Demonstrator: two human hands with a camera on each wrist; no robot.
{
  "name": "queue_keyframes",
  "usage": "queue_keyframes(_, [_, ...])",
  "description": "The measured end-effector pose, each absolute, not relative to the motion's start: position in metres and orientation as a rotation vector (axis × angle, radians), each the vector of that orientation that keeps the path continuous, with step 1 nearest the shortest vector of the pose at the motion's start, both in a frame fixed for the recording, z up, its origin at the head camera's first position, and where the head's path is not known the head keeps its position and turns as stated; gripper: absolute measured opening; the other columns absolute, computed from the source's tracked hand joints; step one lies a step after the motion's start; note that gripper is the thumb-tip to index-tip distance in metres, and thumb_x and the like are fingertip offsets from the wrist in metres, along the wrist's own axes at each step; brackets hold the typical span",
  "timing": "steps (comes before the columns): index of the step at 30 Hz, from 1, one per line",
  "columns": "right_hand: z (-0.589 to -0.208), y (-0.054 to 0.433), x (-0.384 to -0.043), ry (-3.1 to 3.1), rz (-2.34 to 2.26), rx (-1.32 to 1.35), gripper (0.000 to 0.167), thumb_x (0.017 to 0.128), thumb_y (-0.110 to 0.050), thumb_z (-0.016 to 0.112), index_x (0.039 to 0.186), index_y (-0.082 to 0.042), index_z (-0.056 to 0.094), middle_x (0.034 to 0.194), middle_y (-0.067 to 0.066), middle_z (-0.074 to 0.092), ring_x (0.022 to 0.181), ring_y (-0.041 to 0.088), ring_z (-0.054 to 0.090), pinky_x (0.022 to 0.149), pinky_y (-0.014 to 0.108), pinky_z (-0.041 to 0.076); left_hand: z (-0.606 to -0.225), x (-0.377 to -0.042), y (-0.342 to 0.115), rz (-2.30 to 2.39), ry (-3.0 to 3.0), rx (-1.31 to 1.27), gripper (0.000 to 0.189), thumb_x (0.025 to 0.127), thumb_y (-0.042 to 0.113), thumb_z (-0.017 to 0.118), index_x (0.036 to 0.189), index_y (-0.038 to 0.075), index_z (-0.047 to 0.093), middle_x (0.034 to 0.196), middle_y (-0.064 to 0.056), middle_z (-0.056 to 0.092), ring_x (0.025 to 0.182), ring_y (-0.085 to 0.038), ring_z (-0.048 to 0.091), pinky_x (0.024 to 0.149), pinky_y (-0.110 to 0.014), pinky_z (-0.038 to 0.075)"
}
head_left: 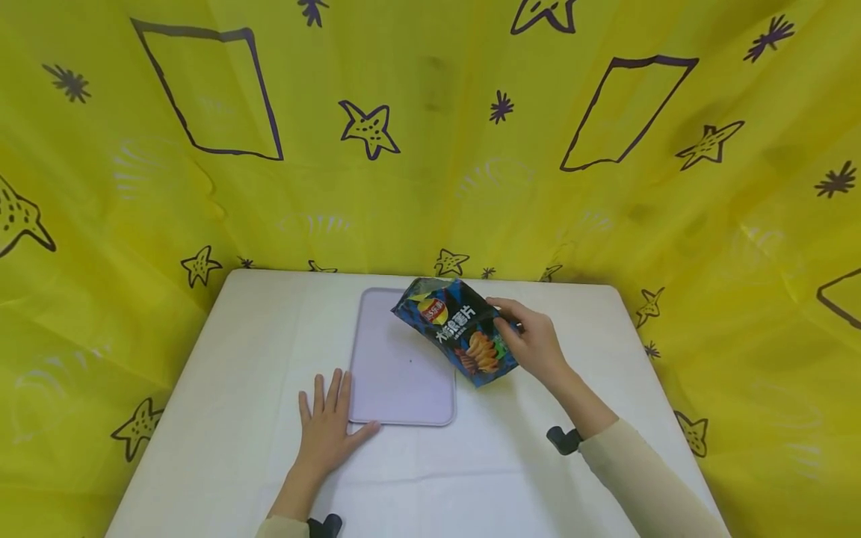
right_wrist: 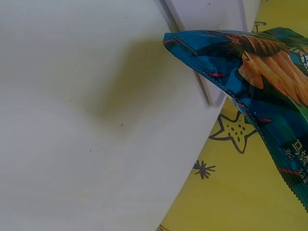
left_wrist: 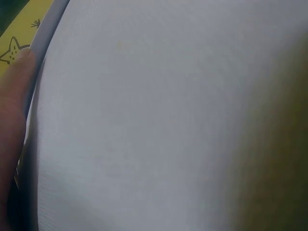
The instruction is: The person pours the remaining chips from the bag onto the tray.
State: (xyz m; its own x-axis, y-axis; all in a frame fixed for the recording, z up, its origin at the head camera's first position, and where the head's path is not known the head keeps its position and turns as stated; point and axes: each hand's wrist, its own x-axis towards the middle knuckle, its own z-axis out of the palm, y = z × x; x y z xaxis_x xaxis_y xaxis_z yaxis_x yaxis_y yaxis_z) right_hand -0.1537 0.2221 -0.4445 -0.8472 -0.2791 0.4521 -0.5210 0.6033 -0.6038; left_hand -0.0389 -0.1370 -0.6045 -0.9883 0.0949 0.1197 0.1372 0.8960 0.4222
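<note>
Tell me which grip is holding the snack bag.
The right grip: it pinches the blue snack bag by one edge, while the left grip lies spread beside the lavender tray, holding nothing.

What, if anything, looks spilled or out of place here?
A dark speck marks the otherwise plain lilac tray, too small to identify. No obvious spill shows; the snack bag is tilted, but the right hand holds it.

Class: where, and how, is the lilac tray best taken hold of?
Probably pinch its left rim, coming from the left: the tray lies flat, its raised edge there is largely uncovered, while the chip bag overhangs the far right corner.
</note>
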Motion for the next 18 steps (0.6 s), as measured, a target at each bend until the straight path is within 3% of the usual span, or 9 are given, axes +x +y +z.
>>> queue_keyframes(12, [-0.432, 0.214, -0.163, -2.601, 0.967, 0.719, 0.035, 0.095, -0.007, 0.066, 0.127, -0.019, 0.067, 0.103, 0.008, 0.077, 0.071, 0.015, 0.065, 0.061, 0.033, 0.050, -0.602, -0.039, -0.137, -0.672, -3.009, -0.172, 0.110, 0.080, 0.068, 0.066, 0.159, 0.007, 0.020, 0.165, -0.019, 0.017, 0.151, -0.049, 0.003, 0.114, -0.071, -0.003])
queue_keyframes(18, [-0.428, 0.209, -0.169, -2.631, 0.885, 0.763, 0.036, 0.095, -0.009, 0.065, 0.129, -0.022, 0.067, 0.103, 0.006, 0.077, 0.060, 0.012, 0.053, 0.056, 0.030, 0.041, -0.602, -0.040, -0.137, -0.675, -3.004, -0.177, 0.110, 0.080, 0.068, 0.066, 0.159, 0.008, 0.019, 0.165, -0.019, 0.017, 0.151, -0.049, 0.003, 0.114, -0.072, -0.003])
